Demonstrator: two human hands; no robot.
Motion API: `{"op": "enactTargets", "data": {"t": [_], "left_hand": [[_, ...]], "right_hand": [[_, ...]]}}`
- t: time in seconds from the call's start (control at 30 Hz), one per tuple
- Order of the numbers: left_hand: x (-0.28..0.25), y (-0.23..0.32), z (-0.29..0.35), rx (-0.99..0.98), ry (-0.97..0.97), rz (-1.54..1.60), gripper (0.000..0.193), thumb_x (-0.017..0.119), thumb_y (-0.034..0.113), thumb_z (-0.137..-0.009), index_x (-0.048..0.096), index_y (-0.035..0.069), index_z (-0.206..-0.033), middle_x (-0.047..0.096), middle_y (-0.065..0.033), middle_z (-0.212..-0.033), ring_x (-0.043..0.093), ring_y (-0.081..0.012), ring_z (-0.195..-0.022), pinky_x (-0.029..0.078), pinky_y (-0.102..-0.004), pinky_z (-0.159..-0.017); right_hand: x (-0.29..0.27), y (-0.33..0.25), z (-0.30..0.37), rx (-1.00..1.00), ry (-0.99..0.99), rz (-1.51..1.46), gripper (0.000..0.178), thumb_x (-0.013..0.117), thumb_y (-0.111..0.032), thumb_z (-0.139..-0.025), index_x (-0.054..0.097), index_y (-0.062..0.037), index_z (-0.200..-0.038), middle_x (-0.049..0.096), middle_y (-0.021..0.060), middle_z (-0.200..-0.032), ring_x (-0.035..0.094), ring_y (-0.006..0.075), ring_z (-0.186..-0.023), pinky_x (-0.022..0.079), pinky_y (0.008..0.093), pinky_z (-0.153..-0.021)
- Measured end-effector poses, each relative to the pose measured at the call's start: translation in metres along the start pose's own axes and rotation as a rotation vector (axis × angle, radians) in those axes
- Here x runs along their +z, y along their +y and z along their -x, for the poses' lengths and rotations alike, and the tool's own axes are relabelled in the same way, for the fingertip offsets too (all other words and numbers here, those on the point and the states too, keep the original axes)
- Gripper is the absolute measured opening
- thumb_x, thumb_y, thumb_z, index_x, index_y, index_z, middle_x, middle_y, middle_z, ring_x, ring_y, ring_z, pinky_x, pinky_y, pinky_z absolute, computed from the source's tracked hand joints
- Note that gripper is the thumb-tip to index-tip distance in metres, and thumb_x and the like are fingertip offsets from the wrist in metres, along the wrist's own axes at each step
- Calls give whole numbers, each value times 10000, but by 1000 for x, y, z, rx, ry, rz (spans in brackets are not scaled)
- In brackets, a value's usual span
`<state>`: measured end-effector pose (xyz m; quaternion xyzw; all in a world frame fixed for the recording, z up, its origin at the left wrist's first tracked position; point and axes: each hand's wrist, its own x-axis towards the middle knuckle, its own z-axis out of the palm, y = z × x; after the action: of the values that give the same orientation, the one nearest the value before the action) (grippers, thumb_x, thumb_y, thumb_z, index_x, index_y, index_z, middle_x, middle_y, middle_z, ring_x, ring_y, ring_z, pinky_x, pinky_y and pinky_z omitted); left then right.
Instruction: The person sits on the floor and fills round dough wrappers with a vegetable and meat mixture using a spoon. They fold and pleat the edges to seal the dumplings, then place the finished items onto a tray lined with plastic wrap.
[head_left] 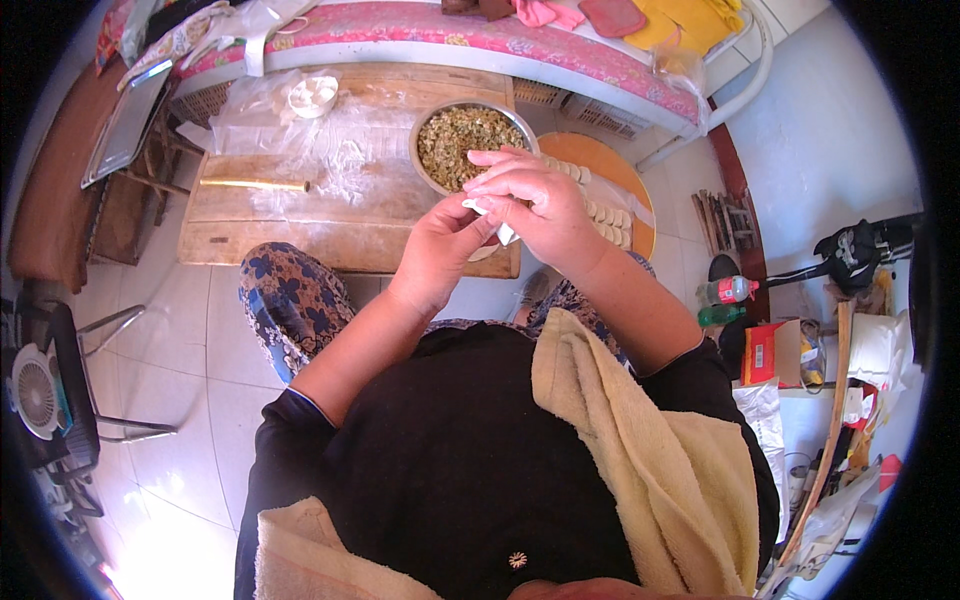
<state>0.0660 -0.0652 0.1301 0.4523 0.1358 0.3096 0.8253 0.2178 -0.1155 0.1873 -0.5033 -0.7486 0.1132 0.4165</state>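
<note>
My left hand (436,250) and my right hand (535,195) meet over the near edge of the wooden table, fingers closed round a white dumpling (507,234). Its pale dough shows at the fingertips and below the right palm; the rest is hidden. The right hand's upper fingers reach out over a metal bowl (416,160) of chopped green-brown filling (462,136). Right of the bowl, rows of finished dumplings (612,222) lie on a round orange board (645,243). A wooden rolling pin (255,184) rests on the table's left side.
The wooden table (225,225) is dusted with flour, with a white bowl (313,95) and plastic sheeting at the back left. A pink-flowered bed (400,25) stands behind. Bottles (728,290) and boxes crowd the right wall; a fan (40,390) stands at left.
</note>
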Motion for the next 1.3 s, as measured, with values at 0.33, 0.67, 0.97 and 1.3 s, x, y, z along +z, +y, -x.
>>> {"op": "enactTargets", "data": {"t": [0.33,0.67,0.97,1.3], "left_hand": [[-3,3,0,17,-33,-202,229,579,116,-928,609,-2,-1122,632,-33,-1061,558,-88,-962,448,-260,-860],[-8,3,-5,9,120,-147,255,576,78,-921,534,49,-1171,616,-60,-1103,603,-148,-998,497,-269,-777],[-11,-5,-12,99,257,-66,190,517,50,-946,535,53,-1135,623,-64,-1081,629,-148,-940,540,-273,-750],[-18,-14,-10,168,220,-66,214,566,89,-935,603,42,-1140,631,-53,-1084,610,-117,-924,528,-254,-751]], "right_hand": [[5,2,-3,28,-62,-2,124,623,-56,-837,684,-5,-932,686,108,-1008,538,289,-1197,339,432,-1057],[22,11,19,337,371,-396,444,498,-318,-968,526,10,-1267,573,156,-1239,495,223,-1216,291,362,-1085],[51,-4,36,539,298,-688,434,585,-129,-920,475,-2,-1320,523,55,-1096,528,125,-1026,436,292,-903],[54,-1,29,551,343,-747,404,638,-103,-881,521,7,-1252,532,36,-1054,548,116,-983,452,265,-861]]}}
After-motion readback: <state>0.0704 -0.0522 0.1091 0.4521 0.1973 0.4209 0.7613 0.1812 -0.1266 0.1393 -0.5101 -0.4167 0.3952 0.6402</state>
